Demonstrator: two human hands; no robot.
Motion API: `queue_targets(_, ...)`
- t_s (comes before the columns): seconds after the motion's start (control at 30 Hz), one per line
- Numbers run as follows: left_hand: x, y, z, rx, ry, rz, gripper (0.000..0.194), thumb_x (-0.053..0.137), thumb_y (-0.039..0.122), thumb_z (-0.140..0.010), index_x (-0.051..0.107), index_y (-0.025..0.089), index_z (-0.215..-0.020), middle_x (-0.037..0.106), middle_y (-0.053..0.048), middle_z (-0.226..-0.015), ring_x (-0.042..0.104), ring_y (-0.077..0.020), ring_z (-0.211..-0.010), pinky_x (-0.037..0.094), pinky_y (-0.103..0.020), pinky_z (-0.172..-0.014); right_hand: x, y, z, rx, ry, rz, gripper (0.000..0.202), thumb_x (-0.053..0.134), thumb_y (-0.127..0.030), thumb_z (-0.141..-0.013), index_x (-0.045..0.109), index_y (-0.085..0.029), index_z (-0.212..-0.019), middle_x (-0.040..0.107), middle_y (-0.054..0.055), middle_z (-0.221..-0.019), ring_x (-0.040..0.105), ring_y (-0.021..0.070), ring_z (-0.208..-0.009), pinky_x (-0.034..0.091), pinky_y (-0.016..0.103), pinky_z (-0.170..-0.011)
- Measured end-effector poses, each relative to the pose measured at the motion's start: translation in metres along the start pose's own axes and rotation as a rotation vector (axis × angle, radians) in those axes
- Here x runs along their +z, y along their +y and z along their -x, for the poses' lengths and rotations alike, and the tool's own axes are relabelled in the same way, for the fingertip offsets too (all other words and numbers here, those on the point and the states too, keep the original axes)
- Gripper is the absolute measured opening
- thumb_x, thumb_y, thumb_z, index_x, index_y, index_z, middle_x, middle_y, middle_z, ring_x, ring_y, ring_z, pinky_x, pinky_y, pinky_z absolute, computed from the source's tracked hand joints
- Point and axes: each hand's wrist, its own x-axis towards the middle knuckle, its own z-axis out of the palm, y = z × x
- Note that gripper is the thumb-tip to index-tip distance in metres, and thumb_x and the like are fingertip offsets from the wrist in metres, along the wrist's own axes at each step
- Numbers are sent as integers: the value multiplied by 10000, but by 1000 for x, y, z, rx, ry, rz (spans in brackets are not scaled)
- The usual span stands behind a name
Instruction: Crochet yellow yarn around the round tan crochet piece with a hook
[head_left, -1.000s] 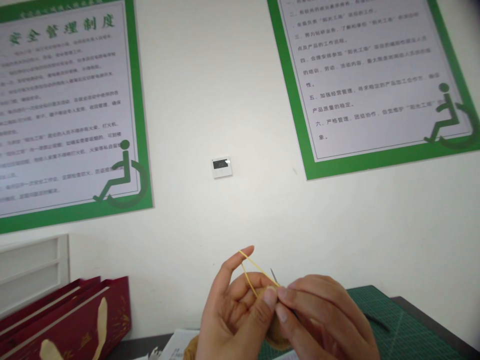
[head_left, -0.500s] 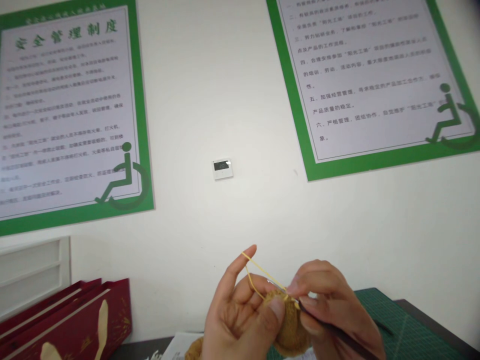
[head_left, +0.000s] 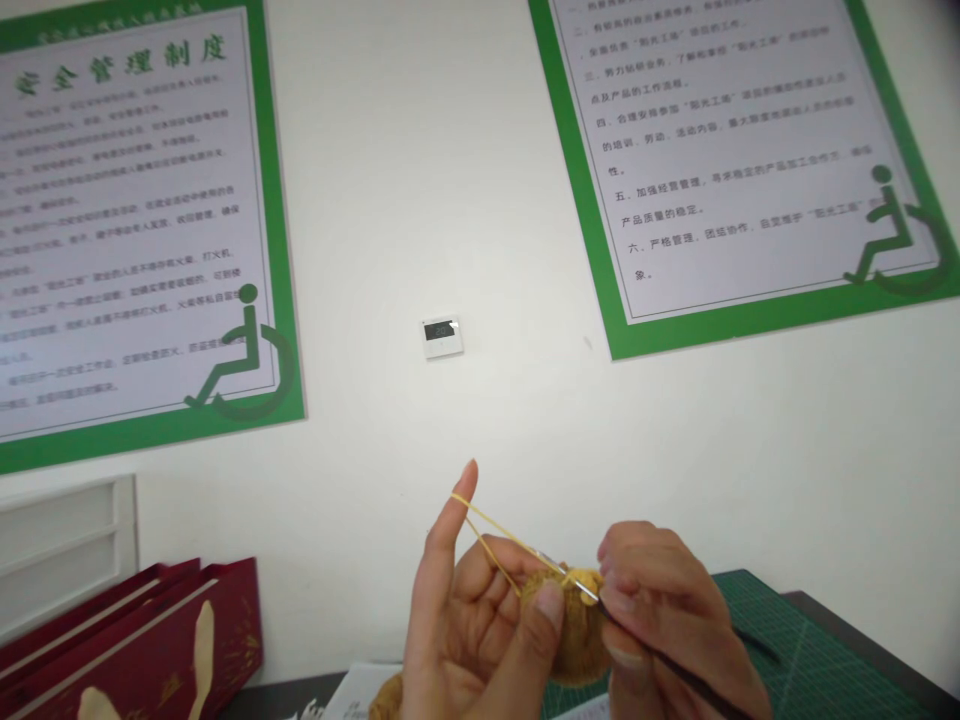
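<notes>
My left hand [head_left: 480, 610] pinches a mustard-brown crocheted piece [head_left: 577, 645] between thumb and fingers. Its index finger points up, with a strand of yellow yarn [head_left: 495, 522] looped over it and running down to the work. In my right hand [head_left: 667, 610] is a crochet hook [head_left: 660, 660] with a dark handle and a silver shaft. The hook's metal end passes through the top edge of the piece, where lighter yellow stitches [head_left: 583, 582] show. Part of the piece is hidden behind my fingers.
A green cutting mat [head_left: 817, 650] lies on the dark table at the right. Dark red paper bags [head_left: 225, 630] stand at the left. White paper [head_left: 364, 690] and a brown yarn bundle [head_left: 386, 697] are near my left wrist. Posters and a thermostat [head_left: 442, 338] hang on the wall.
My left index finger has straightened upward and moved left, drawing the yarn with it. The right hand has shifted slightly right, showing more of the yellow stitches and the hook's shaft.
</notes>
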Motion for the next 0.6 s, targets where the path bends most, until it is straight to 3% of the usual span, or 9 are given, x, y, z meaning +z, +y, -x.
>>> queue_targets(0.17, -6, -1, -5, -36, -7, 51, 791, 783, 147, -852, 455, 364, -1539, 722, -10, -787, 640, -124, -710, 516, -213, -693, 5, -4, -4, 187, 103, -172, 81, 618, -159, -974, 695, -139, -989, 655, 29, -736, 607, 174, -607, 521, 361, -545)
queue_targets(0.33, -9, -1, -5, -20, 11, 3, 787, 822, 174, -820, 501, 343, -1518, 714, -15, -783, 644, -130, -697, 528, -224, -679, -2, -7, -4, 236, 5, -252, 62, 628, -169, -980, 686, -163, -1001, 681, 25, -729, 614, 166, -617, 507, 339, -570)
queue_targets(0.47, -11, 0, -5, -31, 24, -30, 715, 859, 198, -782, 608, 356, -1433, 708, -20, -813, 664, -161, -760, 541, -269, -720, -6, -10, -1, 615, -10, -416, 120, 539, -296, -1048, 642, -246, -1012, 634, -10, -720, 591, 145, -659, 465, 295, -618)
queue_targets(0.6, -12, 2, -6, -51, -4, 0, 655, 873, 179, -761, 673, 332, -1366, 716, -24, -817, 660, -161, -795, 538, -279, -764, -7, -10, -5, 1071, -37, -640, 262, 515, -383, -1053, 607, -229, -861, 589, -18, -698, 534, 128, -655, 440, 269, -653)
